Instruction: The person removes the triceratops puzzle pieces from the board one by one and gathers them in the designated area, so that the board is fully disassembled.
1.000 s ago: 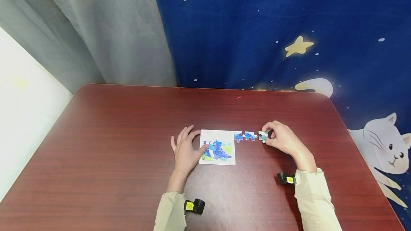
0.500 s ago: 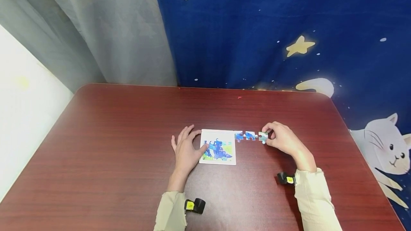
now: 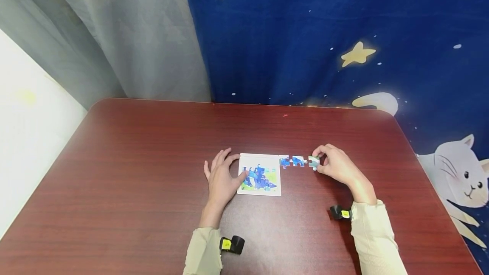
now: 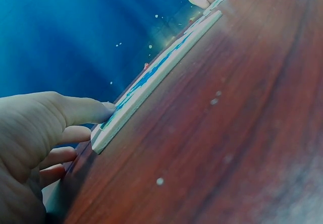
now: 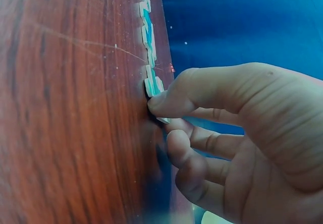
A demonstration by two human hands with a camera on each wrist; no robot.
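Observation:
A square jigsaw board [image 3: 259, 158] with a white border and a blue picture lies flat on the table. My left hand [image 3: 221, 185] rests at its left side, thumb on the face and index finger at the upper left corner; the other fingers extend beyond the edge. My right hand [image 3: 338, 166] pinches a green and white puzzle piece [image 3: 313, 162] between thumb and index finger. In the right wrist view, that puzzle piece [image 5: 154, 84] is partly hidden by the thumb. Two blue puzzle pieces, one [image 3: 284, 161] beside the board and another [image 3: 298, 161], lie in line with it.
The dark red wooden table [image 3: 145, 173] spreads around the board. Behind it hang a grey curtain [image 3: 153, 33] and a blue curtain [image 3: 275, 46] printed with stars and a cat. Each wrist wears a small black camera, the left camera [image 3: 237, 245] and right camera [image 3: 336, 212].

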